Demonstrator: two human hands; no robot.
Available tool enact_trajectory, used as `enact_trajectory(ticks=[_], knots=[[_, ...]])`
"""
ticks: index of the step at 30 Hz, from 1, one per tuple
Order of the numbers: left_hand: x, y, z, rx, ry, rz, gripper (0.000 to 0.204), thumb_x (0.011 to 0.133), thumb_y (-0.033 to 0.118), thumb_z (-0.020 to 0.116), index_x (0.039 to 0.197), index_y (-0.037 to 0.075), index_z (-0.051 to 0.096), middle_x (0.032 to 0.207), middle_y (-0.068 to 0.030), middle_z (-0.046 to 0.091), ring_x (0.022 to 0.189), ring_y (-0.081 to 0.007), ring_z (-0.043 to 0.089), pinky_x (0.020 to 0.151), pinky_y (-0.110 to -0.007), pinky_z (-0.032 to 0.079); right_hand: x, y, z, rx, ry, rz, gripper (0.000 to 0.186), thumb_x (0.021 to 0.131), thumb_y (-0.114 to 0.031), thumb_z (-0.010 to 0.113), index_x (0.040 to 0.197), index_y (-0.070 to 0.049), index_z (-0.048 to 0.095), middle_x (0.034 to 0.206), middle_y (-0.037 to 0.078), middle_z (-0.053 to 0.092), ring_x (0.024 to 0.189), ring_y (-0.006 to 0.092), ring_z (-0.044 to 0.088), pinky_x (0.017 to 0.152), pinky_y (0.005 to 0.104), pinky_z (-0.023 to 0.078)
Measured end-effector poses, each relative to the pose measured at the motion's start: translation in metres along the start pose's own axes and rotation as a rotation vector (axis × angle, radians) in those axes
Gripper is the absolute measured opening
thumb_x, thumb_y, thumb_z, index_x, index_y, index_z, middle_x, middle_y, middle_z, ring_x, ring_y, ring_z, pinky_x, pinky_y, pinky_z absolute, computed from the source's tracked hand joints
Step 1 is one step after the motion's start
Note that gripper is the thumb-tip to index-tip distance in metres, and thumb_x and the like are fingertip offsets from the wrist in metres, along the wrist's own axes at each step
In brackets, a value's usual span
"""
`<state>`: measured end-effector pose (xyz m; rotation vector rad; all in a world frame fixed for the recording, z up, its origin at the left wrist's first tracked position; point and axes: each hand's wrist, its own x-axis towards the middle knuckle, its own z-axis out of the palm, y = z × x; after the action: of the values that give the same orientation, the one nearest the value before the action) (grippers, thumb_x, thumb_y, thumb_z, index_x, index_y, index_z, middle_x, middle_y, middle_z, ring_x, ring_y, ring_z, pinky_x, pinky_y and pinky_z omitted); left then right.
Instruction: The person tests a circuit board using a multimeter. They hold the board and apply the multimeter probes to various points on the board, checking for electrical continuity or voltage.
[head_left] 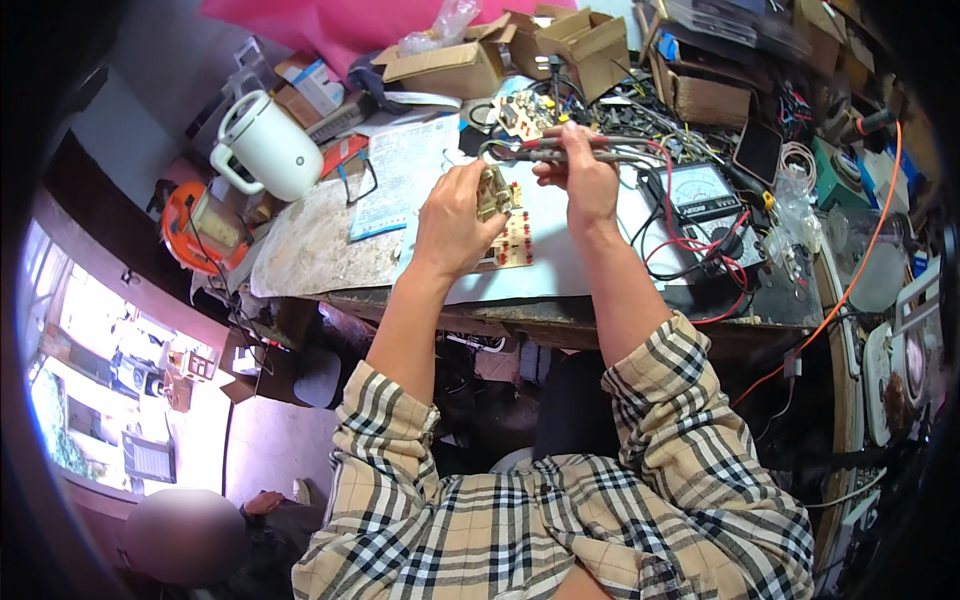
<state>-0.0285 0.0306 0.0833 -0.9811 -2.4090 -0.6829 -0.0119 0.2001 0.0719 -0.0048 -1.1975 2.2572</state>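
My left hand (452,218) grips a small pale component assembly (495,190), its fingers curled over the top, above a tan circuit board (513,245) with red parts. Just right of it, my right hand (585,185) is closed around two test probes (550,150), with their tips pointing left toward the component. Red and black leads run from the probes to an analog multimeter (705,205) at the right of the workbench. Whether the tips touch the component I cannot tell.
A white kettle (270,150), orange container (200,240), printed papers (395,205) and glasses (360,175) lie left. Cardboard boxes (450,70), tangled cables (640,110) and a phone (760,150) crowd the back. An orange cable (850,280) hangs right. Another person (280,530) is at lower left.
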Motion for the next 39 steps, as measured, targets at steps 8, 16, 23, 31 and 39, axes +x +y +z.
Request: enact_trajectory(ticks=[8,16,23,31,39], knots=[[-0.032,-0.01,-0.043,0.048,0.046,0.041,0.055,0.069,0.008,0.068,0.121,-0.001,0.054,0.113,-0.0198,0.059,0.11,-0.0367,0.055,0.098,-0.043,0.044,-0.018,-0.012,0.004,-0.111,-0.47,0.13,0.029,0.1,-0.028,0.053,0.106,-0.002,0.063,0.085,0.005,0.065,0.068,0.0126,0.064,0.059,0.0258,0.05],[-0.04,-0.008,-0.05,-0.03,0.07,-0.01,0.056,0.068,0.006,0.072,0.121,0.001,0.055,0.117,-0.0179,0.06,0.112,-0.0352,0.055,0.099,-0.042,0.044,-0.026,-0.013,0.012,-0.141,-0.571,0.141,0.024,0.1,-0.026,0.055,0.105,-0.004,0.065,0.093,0.006,0.067,0.073,0.0131,0.065,0.063,0.0254,0.054],[-0.04,-0.011,-0.048,-0.031,0.082,0.002,0.056,0.068,0.005,0.071,0.122,0.001,0.055,0.116,-0.0176,0.06,0.11,-0.0344,0.056,0.098,-0.041,0.045,-0.03,-0.014,0.017,-0.169,-0.577,0.132,0.025,0.1,-0.026,0.053,0.108,-0.005,0.064,0.093,0.006,0.066,0.073,0.0128,0.065,0.065,0.0248,0.053],[-0.042,-0.013,-0.046,-0.018,0.106,0.012,0.057,0.069,0.005,0.069,0.124,0.003,0.055,0.116,-0.0168,0.06,0.108,-0.0325,0.059,0.096,-0.039,0.047,-0.03,-0.008,0.017,-0.171,-0.587,0.133,0.024,0.1,-0.025,0.055,0.108,-0.004,0.063,0.094,0.007,0.066,0.073,0.0138,0.065,0.066,0.0264,0.055],[-0.042,-0.011,-0.042,-0.062,0.096,-0.03,0.058,0.066,0.004,0.071,0.121,-0.001,0.055,0.116,-0.0186,0.06,0.11,-0.0359,0.056,0.097,-0.041,0.045,-0.028,-0.001,0.015,-0.078,-0.575,0.108,0.021,0.099,-0.023,0.058,0.102,-0.003,0.063,0.091,0.008,0.066,0.072,0.0148,0.067,0.062,0.0273,0.057]])
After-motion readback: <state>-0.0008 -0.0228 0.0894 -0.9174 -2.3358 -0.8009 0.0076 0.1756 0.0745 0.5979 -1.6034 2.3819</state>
